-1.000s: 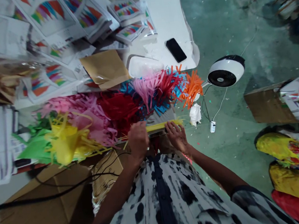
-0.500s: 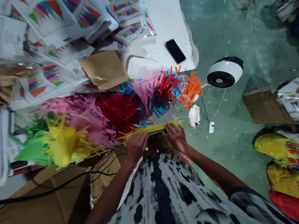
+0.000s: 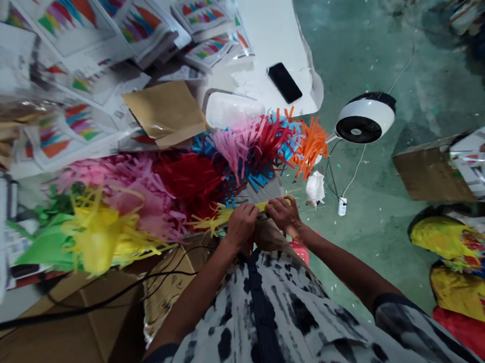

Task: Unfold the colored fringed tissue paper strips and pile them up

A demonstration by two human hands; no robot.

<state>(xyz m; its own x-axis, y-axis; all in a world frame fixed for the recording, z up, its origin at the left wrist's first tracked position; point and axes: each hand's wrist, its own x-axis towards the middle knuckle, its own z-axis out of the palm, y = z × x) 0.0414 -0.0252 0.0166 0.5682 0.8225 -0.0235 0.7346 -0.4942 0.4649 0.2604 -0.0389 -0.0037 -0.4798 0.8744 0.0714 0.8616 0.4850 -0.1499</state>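
Note:
A narrow strip of yellow fringed paper [image 3: 217,217] lies along the table's near edge, its cut ends spreading to the left. My left hand [image 3: 242,225] is closed on its middle part. At the right end my right hand [image 3: 284,215] grips the same strip, fingers curled over it. The two hands are a short gap apart. Just beyond them are blue tassels [image 3: 261,176], a dark red bunch [image 3: 192,175] and pink tassels [image 3: 238,144]. Orange tassels [image 3: 310,145] hang at the table's right end.
Yellow [image 3: 100,231] and green paper bunches [image 3: 52,245] lie left. Behind are printed packets [image 3: 67,21], a brown envelope [image 3: 168,111], a clear tray [image 3: 233,110] and a phone [image 3: 284,83]. A fan [image 3: 364,119] stands right; a cardboard box [image 3: 46,340] is lower left.
My left hand has moved right along the yellow strip, closer to my right hand. More of the fringed left end shows, and my right hand's fingers are curled more tightly.

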